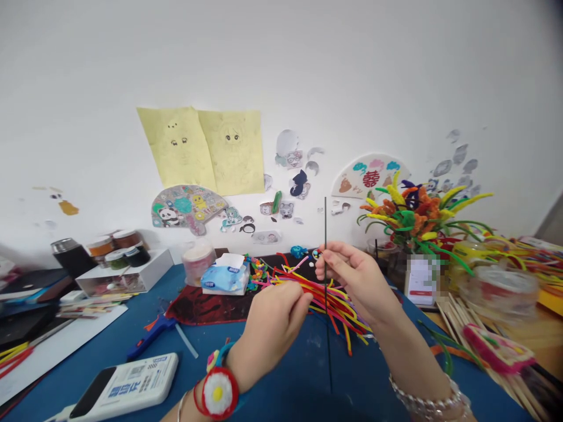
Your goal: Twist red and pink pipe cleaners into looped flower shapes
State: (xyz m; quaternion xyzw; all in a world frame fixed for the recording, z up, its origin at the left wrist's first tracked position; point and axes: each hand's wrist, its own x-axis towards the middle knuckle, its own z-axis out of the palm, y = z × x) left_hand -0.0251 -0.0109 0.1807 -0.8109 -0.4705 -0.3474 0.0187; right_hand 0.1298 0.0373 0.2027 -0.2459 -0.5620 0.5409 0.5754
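My right hand (352, 275) pinches a thin dark green wire stem (325, 228) that stands upright, its top reaching up in front of the wall. My left hand (272, 322) is closed, fingertips pinched just left of the stem's lower part, close to a red pipe cleaner; what it holds is hidden. A pile of coloured pipe cleaners (325, 293) lies on the blue table (211, 351) right behind both hands. A red and white flower bracelet (217, 391) is on my left wrist, a bead bracelet (433, 401) on my right.
A pipe-cleaner bouquet (417, 220) stands at the right, with wooden sticks (457, 319) below it. A tissue pack (225, 275), a blue glue gun (152, 337), a white remote (127, 384) and a white box with jars (123, 272) sit to the left. Drawings and stickers hang on the wall.
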